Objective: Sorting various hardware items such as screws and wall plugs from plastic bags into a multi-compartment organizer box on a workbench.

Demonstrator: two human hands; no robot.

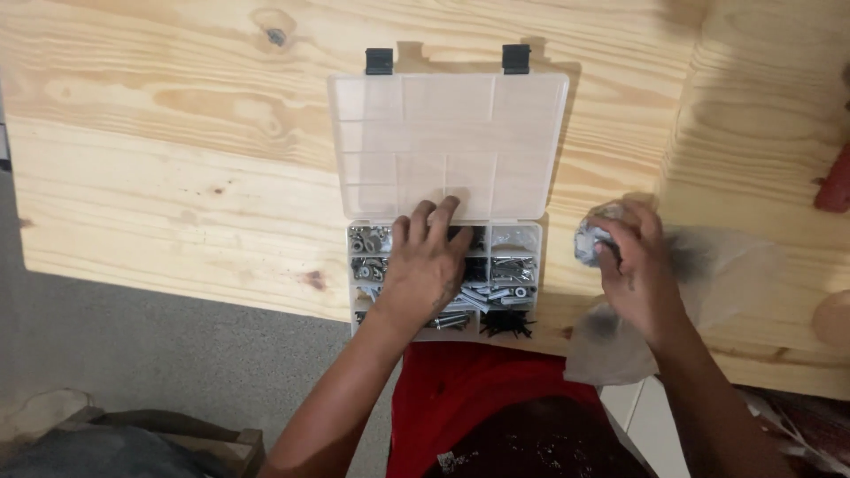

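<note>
While its clear plastic lid [447, 146] lies flung back flat on the wood, showing two black latches [379, 60] at its far edge, the clear plastic compartment organiser box [516, 239] sits open at the near edge of a pale pine tabletop [177, 159]. Its small cells hold sorted hardware: silvery washers and nuts [368, 241] in the cells on the left side of the box, long silver screws [496, 292] in the cells toward its right, and black screws [506, 324] in the nearest right corner. The left hand [427, 265] rests inside the box, palm down, fingers spread loosely over the middle cells, fingertips reaching the hinge line; whether it grips anything beneath cannot be told. Just right of the box, the right hand [639, 274] is curled around a small bunched clear plastic bag of silvery metal pieces [591, 241], pinching it with fingers and thumb, while a crumpled translucent plastic sheet [717, 265] spreads under and beyond the wrist. Far right of the box, a red object [834, 184] shows at the frame edge. Nearer than the box, below the table edge, a red garment [478, 389] is seen, and to the left lies grey floor [133, 345].
</note>
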